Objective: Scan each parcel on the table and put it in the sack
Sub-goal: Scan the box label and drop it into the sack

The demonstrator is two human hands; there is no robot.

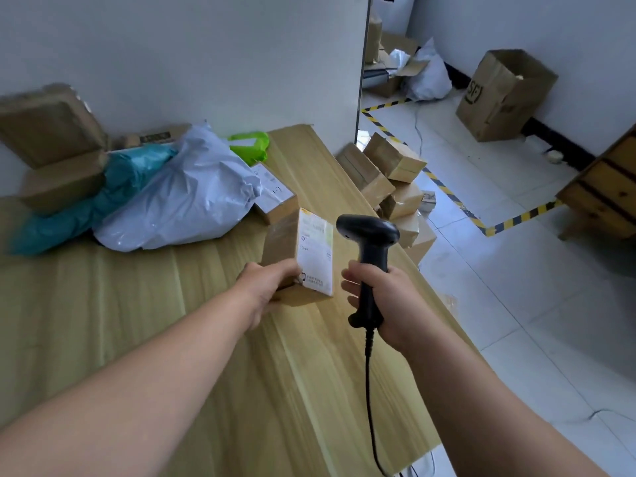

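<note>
Label (315, 249) on held parcel (280, 242) faces scanner (370, 235); floor carton (502, 94) reads "SF".

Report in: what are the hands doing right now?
Left hand grips box, label showing. Right hand grips scanner, close beside box. Nothing between them.

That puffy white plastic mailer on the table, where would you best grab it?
Probably pinch the white mailer at its crumpled right edge, coming from the right: loose folds bunch there, and the teal bag crowds its left.
</note>
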